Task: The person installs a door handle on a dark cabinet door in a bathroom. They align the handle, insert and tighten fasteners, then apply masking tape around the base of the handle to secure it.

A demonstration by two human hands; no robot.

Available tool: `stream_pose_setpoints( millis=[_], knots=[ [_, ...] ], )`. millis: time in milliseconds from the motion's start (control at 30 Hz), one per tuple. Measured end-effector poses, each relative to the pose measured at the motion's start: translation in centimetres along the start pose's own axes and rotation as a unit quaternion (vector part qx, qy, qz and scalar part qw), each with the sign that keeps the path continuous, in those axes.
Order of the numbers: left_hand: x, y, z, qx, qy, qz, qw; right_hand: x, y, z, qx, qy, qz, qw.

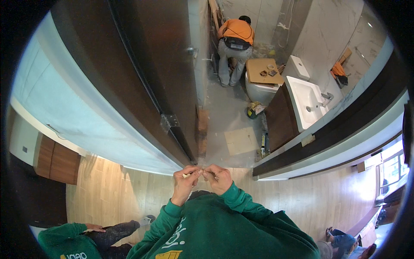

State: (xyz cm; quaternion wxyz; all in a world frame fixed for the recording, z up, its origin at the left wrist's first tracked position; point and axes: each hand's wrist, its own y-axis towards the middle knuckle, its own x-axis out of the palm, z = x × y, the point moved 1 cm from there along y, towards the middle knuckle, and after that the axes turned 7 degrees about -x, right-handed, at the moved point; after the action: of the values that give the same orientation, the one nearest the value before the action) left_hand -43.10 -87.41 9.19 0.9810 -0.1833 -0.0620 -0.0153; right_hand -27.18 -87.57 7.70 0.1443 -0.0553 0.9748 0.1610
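My left hand [184, 184] and my right hand [221, 178] meet in front of my chest, fingertips almost touching. Both are closed in a pinch. A small pale yellowish thing [186, 175] shows between the fingers of my left hand, too small to name. Whatever my right fingertips pinch is hidden. Green sleeves cover both forearms. Just beyond my hands lies the threshold of a bathroom doorway, with a dark brown door [170, 64] standing open on the left.
Inside the bathroom a person in orange [238, 31] bends over. A toilet [261, 88] carries a cardboard sheet [260, 69] with tape rolls; a washbasin [295, 103] is right. A bucket [251, 113] and a sealant tube [263, 141] stand on the floor. Another green-clad person [64, 239] is lower left.
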Motion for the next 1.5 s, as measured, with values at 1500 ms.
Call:
stream_pose_setpoints(
  millis=[1500],
  knots=[
    [-1.0,4.3,-0.5,-0.016,-0.015,-0.033,0.999,-0.6,1.4,4.1,0.185,0.496,-0.015,0.848]
  ],
)
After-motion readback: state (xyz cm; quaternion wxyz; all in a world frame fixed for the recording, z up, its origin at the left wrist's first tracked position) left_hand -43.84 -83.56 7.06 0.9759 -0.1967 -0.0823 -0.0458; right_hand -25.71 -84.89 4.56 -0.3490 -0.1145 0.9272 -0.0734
